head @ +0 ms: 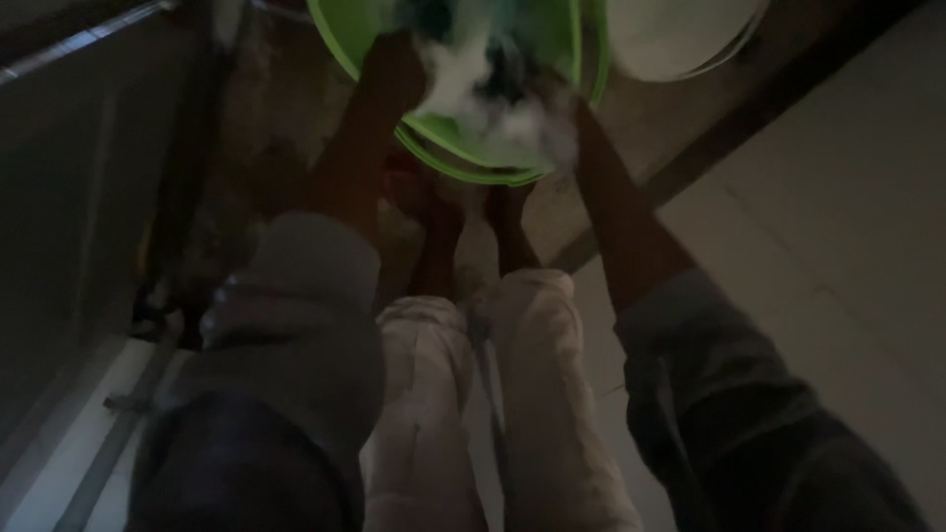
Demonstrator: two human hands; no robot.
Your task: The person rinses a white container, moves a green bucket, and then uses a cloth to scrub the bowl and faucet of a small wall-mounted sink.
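A green plastic basin [463, 158] sits on the floor at the top of the view, with foamy water and a dark and white cloth [488, 84] in it. My left hand [399, 59] reaches into the basin's left side, its fingers hidden in the wet cloth. At the basin's right side my right hand [564, 123] is buried in foam. Both forearms are bare, with grey sleeves pushed up. The picture is dim and blurred.
A white basin [680, 44] stands at the top right, touching the green one. My legs in light trousers [473, 394] and my bare feet [463, 227] are below the basin. A dark wall and metal rail [89, 39] run along the left; pale floor tiles [838, 227] lie to the right.
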